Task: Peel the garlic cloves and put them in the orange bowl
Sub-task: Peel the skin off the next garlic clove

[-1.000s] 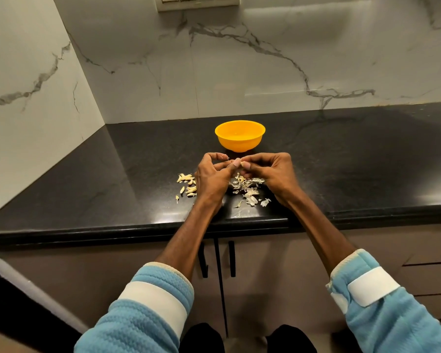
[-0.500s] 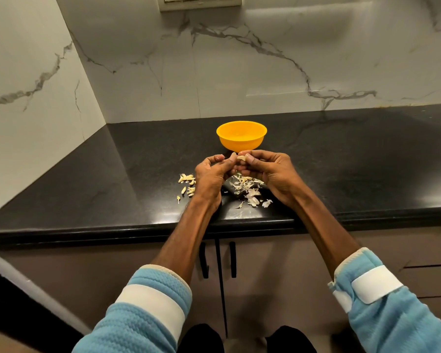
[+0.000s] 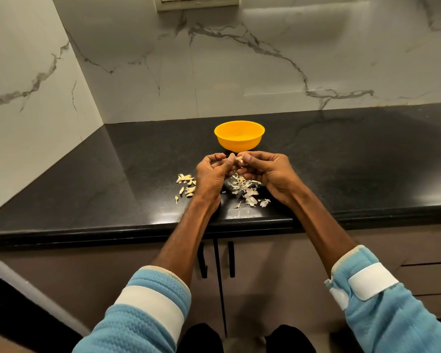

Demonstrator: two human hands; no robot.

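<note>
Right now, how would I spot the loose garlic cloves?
On the black stone countertop, look left of the left hand, nearer than the round orange plastic bowl. The small garlic cloves there are yellower and plumper than the pale papery skins right of it.

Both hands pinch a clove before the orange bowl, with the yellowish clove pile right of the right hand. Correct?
No: the head view shows the clove pile left of the left hand, not beside the right hand. Rest, including the pinched clove, stands.
</note>
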